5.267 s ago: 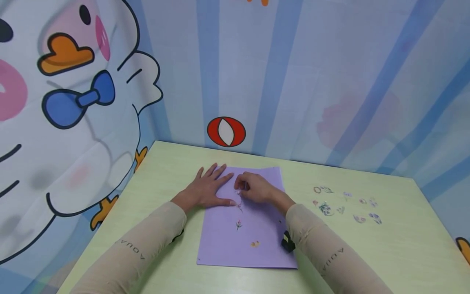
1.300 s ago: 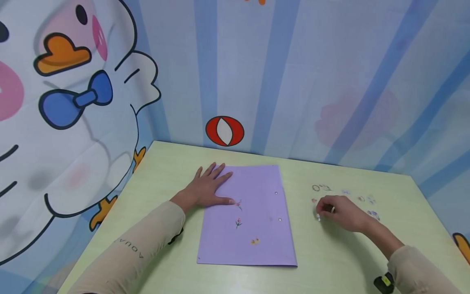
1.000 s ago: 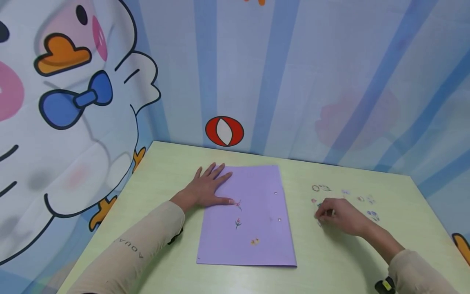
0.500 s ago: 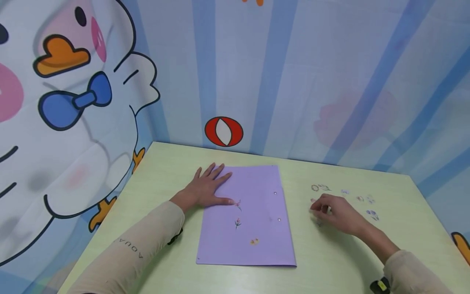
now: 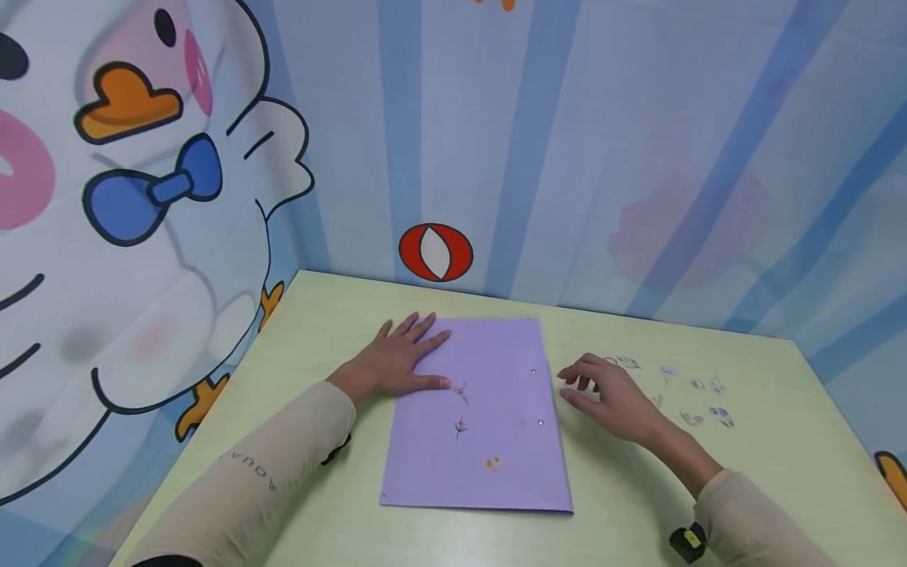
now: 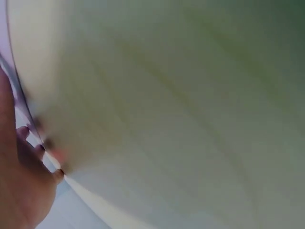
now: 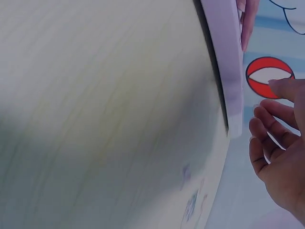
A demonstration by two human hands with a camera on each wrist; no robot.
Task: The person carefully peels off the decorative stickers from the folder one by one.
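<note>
My left hand (image 5: 397,364) lies flat with its fingers spread across the left edge of a purple folder-like sheet (image 5: 489,354). Its thumb tip is right beside a small pink flower sticker (image 5: 460,391) on the sheet. Below that are a red tulip sticker (image 5: 460,427) and a yellowish flower sticker (image 5: 492,464). My right hand (image 5: 612,398) hovers just off the sheet's right edge, fingers loosely bent. In the right wrist view, a gap shows between the thumb (image 7: 281,88) and the fingers, with nothing visible in it.
Several small flower stickers lie on the pale table (image 5: 765,504) at the right, among them a purple one (image 5: 721,416) and a lilac one (image 5: 668,374). My right hand covers part of this group. A cartoon-printed backdrop (image 5: 567,157) rises behind the table.
My right hand went from the sheet to the stickers at the right, fingers together low over them. Since then it has lifted left towards the sheet, fingers parted. The left hand has stayed put.
</note>
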